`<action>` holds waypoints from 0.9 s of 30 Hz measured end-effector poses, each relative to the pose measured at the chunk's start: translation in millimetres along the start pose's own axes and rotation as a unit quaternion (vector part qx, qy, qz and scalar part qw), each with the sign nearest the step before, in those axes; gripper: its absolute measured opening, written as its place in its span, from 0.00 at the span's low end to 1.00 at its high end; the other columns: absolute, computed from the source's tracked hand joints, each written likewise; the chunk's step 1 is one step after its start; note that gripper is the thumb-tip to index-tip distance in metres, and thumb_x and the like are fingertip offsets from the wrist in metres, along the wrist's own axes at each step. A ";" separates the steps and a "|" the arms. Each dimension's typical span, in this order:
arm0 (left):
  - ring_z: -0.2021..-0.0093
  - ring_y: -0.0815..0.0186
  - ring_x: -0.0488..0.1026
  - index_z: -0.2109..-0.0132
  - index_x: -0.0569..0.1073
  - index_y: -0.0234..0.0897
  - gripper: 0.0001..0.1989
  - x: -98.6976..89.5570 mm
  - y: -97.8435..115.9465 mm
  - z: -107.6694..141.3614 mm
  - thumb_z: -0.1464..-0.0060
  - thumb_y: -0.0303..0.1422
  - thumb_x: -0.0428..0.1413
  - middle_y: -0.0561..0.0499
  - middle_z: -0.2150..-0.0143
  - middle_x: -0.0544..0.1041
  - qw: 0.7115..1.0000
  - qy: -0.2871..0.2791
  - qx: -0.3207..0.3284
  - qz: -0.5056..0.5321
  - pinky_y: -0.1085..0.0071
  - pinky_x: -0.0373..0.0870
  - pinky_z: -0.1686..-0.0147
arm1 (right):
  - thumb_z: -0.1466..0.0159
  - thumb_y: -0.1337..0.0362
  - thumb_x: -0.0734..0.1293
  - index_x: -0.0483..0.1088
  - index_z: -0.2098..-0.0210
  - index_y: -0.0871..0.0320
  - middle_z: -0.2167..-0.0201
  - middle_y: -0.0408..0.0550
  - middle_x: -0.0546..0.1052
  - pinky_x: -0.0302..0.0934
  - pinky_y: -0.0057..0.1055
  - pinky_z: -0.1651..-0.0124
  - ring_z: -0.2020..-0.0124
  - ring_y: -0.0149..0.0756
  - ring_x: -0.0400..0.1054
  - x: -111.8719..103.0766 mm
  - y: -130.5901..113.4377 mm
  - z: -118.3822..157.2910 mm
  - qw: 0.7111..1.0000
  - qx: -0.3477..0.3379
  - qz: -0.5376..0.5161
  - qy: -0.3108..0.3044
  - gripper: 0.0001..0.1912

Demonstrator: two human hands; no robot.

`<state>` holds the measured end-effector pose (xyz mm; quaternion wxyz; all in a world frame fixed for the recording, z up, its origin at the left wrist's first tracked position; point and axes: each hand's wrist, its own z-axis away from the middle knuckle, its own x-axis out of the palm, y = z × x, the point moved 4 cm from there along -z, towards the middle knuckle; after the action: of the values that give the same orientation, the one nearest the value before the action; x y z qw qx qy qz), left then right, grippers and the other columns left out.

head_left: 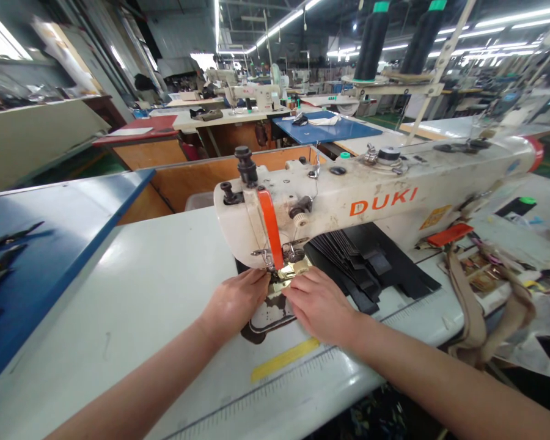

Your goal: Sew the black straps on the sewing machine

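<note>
Two wide grips, left hand [236, 299] and right hand [321, 305], press flat on a dark piece [268, 321] under the presser foot [275, 260] of a DUKI sewing machine [380, 201]. Black strips [357, 263] lie stacked rightward on the desk [119, 293].

Bright overhead strip lights [216, 24]; glare on tabletop [119, 269]; warped edges.

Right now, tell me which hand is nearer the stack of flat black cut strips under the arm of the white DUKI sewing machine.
Right hand: nearer, just beside the end of the black strips. Left hand: farther, with the right hand between it and the stack.
</note>
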<state>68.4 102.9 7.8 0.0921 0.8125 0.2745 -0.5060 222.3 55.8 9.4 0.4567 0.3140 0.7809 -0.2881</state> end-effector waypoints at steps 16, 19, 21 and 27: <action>0.53 0.63 0.77 0.55 0.74 0.30 0.19 -65.6 70.3 81.3 0.33 0.25 0.38 0.43 0.56 0.79 0.998 -0.015 -0.037 -0.046 0.70 0.77 0.56 | 0.34 0.73 0.57 0.73 0.65 0.61 0.71 0.50 0.70 0.61 0.39 0.58 0.64 0.42 0.62 -4.0 -18.3 13.4 0.993 -0.046 -0.068 0.089 0.12; 0.46 0.61 0.73 0.49 0.72 0.31 0.16 -78.6 84.2 101.1 0.34 0.26 0.41 0.41 0.47 0.75 0.995 -0.020 -0.089 -0.038 0.67 0.75 0.51 | 0.34 0.73 0.57 0.73 0.60 0.63 0.68 0.52 0.71 0.63 0.39 0.57 0.62 0.42 0.63 -1.4 -43.3 20.6 0.991 -0.066 -0.100 0.065 0.12; 0.42 0.56 0.68 0.42 0.67 0.32 0.17 -83.4 84.8 111.5 0.36 0.29 0.47 0.38 0.40 0.68 0.987 -0.023 -0.154 -0.031 0.60 0.74 0.48 | 0.34 0.72 0.59 0.71 0.54 0.63 0.64 0.52 0.72 0.63 0.40 0.55 0.60 0.42 0.64 0.9 -63.0 25.6 0.990 -0.073 -0.123 0.014 0.12; 0.45 0.53 0.70 0.43 0.70 0.41 0.23 -69.1 63.4 115.6 0.46 0.27 0.60 0.44 0.43 0.71 0.940 -0.172 -0.293 0.034 0.56 0.71 0.47 | 0.37 0.71 0.64 0.70 0.51 0.57 0.58 0.49 0.73 0.64 0.39 0.49 0.55 0.42 0.65 2.0 -90.6 29.3 0.986 -0.040 -0.151 -0.065 0.14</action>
<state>-10.0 -23.7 5.6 0.3886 0.6594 0.3626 -0.5317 168.9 -23.0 10.2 0.4702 0.1544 0.7989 -0.3419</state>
